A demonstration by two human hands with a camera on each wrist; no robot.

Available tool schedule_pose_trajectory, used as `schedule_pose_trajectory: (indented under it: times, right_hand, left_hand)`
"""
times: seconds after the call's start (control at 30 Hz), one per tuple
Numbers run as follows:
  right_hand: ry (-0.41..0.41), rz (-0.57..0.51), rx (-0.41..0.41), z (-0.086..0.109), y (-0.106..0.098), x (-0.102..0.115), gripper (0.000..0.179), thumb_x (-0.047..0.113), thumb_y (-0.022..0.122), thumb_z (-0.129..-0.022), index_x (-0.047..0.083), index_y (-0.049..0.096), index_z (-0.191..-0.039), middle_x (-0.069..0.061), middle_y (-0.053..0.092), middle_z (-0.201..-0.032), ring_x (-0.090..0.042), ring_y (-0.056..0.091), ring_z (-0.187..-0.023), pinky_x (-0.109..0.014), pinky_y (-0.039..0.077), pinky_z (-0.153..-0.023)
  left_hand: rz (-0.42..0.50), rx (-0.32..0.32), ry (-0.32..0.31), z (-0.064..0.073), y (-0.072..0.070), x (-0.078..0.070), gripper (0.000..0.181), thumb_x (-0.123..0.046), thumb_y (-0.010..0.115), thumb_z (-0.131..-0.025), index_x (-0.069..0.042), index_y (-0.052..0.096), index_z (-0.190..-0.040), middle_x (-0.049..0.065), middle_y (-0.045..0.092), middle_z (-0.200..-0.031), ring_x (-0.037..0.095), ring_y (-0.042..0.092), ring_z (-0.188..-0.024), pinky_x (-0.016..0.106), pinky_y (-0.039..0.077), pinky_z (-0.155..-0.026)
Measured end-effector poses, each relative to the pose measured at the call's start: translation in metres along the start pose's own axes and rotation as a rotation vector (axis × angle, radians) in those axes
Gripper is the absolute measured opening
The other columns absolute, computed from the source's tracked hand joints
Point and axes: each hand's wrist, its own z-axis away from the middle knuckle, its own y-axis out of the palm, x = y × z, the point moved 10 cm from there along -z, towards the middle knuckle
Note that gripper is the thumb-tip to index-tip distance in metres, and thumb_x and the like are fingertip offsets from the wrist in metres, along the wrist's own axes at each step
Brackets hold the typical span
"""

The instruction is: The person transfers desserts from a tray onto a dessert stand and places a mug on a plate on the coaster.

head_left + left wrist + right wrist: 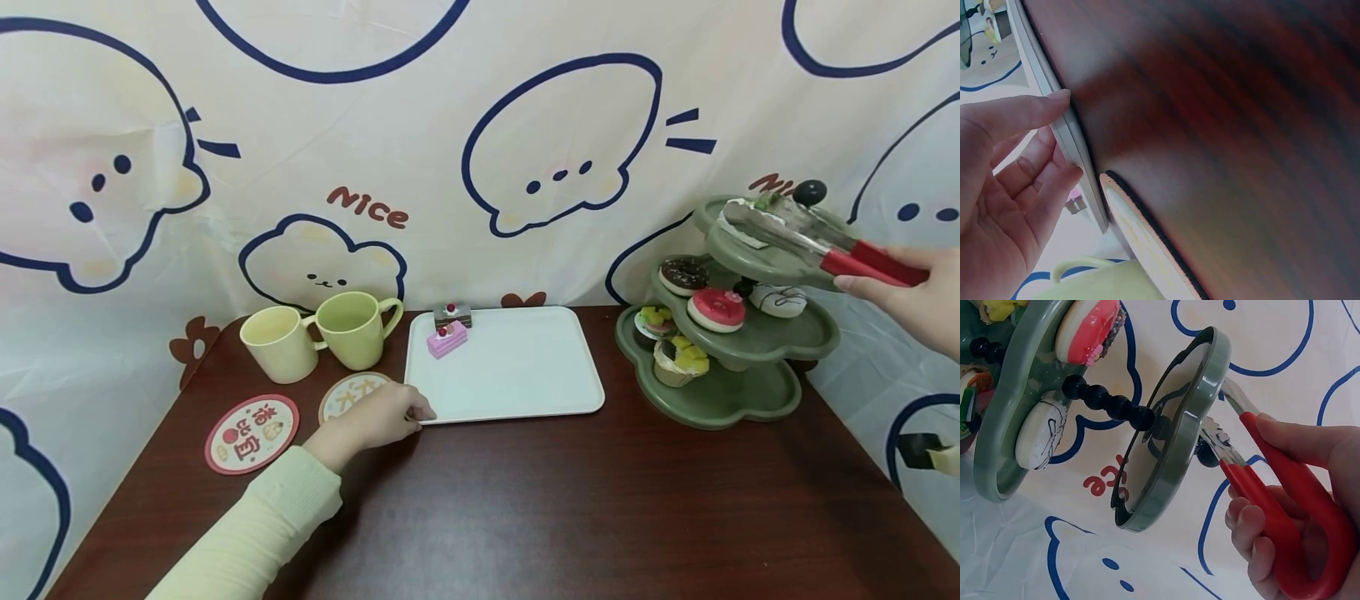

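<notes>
My left hand (386, 414) is at the near left corner of a white tray (517, 367), with thumb and fingertips on its rim (1075, 147). Two small toy cakes lie in the tray's far left corner: a pink slice (447, 340) and a dark brown one (453, 314). On the right, my right hand (911, 287) grips red-handled tongs (873, 262). Their metal ends reach over the top tier of a green three-tier stand (727, 408), around a whitish piece with green bits (750, 223). Whether the tongs pinch it, I cannot tell.
Donuts, including a pink one (716, 310), sit on the middle tier, and cupcakes (678, 362) on the bottom one. Two yellow-green mugs (348, 333) stand left of the tray. Near them lie a red-rimmed coaster (252, 435) and a tan-rimmed coaster (348, 394).
</notes>
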Motion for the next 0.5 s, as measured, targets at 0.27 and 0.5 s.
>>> schedule_pose_trajectory:
  times: [0.27, 0.5]
  right_hand:
    - [-0.048, -0.043, -0.041, 0.004, -0.005, 0.016, 0.072, 0.035, 0.051, -0.107, -0.014, 0.024, -0.152, -0.046, 0.036, -0.128, -0.061, 0.037, -0.11, -0.074, 0.042, -0.085]
    - [-0.061, -0.079, -0.07, 0.007, -0.009, 0.031, 0.069, 0.03, 0.053, -0.107, -0.012, 0.024, -0.154, -0.047, 0.037, -0.135, -0.062, 0.037, -0.115, -0.076, 0.041, -0.09]
  left_hand:
    - [0.005, 0.003, -0.012, -0.001, 0.0, 0.002, 0.021, 0.009, 0.072, -0.085, -0.006, 0.079, -0.098, 0.001, 0.074, -0.094, 0.013, 0.068, -0.087, 0.033, 0.058, -0.077]
    - [0.016, 0.001, -0.014, 0.0, 0.001, 0.003, 0.021, 0.009, 0.072, -0.085, -0.006, 0.079, -0.098, 0.001, 0.074, -0.094, 0.013, 0.068, -0.087, 0.033, 0.058, -0.077]
